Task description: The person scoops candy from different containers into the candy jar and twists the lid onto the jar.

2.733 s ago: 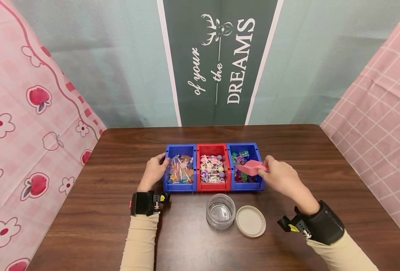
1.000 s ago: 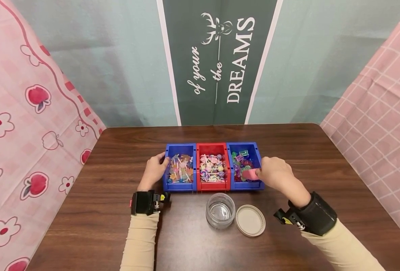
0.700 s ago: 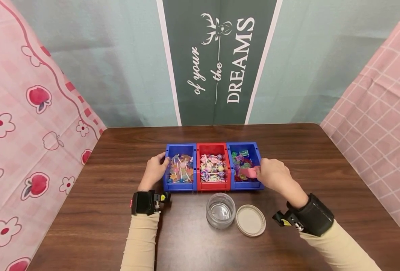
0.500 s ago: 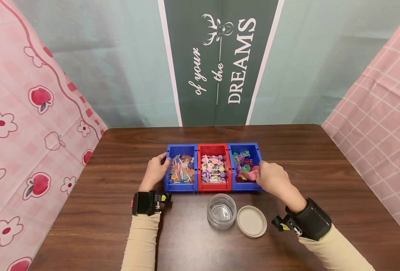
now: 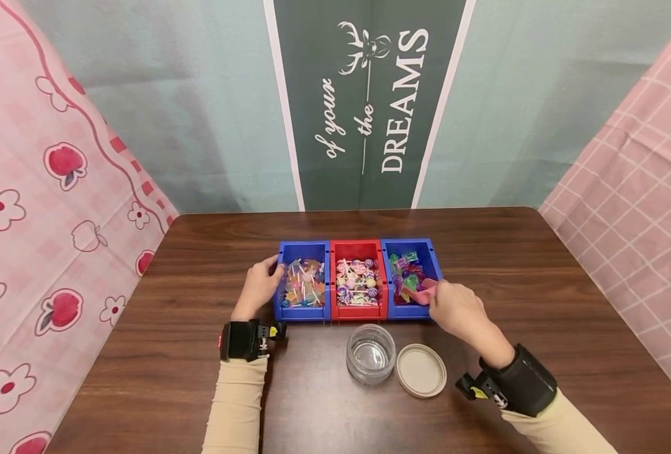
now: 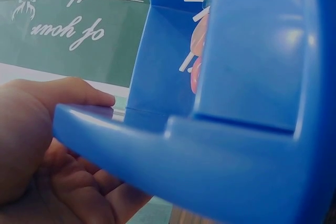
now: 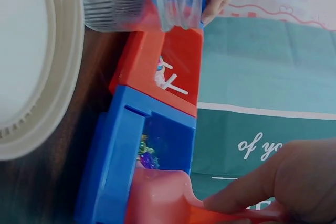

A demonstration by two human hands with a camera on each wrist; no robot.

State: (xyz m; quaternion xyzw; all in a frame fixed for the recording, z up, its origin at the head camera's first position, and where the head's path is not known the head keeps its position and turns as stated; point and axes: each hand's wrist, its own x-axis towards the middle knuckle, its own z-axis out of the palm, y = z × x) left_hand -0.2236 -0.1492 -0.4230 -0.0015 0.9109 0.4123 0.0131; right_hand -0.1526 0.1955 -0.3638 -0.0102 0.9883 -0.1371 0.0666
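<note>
My right hand [image 5: 457, 309] grips the handle of a small pink scoop [image 5: 423, 292], whose bowl is down among the shiny, colourful wrapped-looking candies [image 5: 406, 272] in the right blue bin [image 5: 415, 311]. In the right wrist view the scoop [image 7: 160, 195] overlaps the bin's front wall. My left hand [image 5: 258, 287] holds the side wall of the left blue bin [image 5: 303, 313], thumb over the rim and fingers outside. This bin contains star-like and round pieces on white sticks. Between the blue bins stands a red bin [image 5: 359, 313] of tiny striped lollipops [image 5: 358, 280].
A clear open jar [image 5: 371, 354] stands on the brown table [image 5: 313, 403] in front of the red bin. Right of it lies a cream round lid [image 5: 421, 371]. A green and teal cloth [image 5: 216, 126] hangs behind the table, with pink cloths at both sides.
My right hand has lowered the pink scoop from above the right bin into its candies and shifted slightly toward me. My left hand has stayed on the left bin.
</note>
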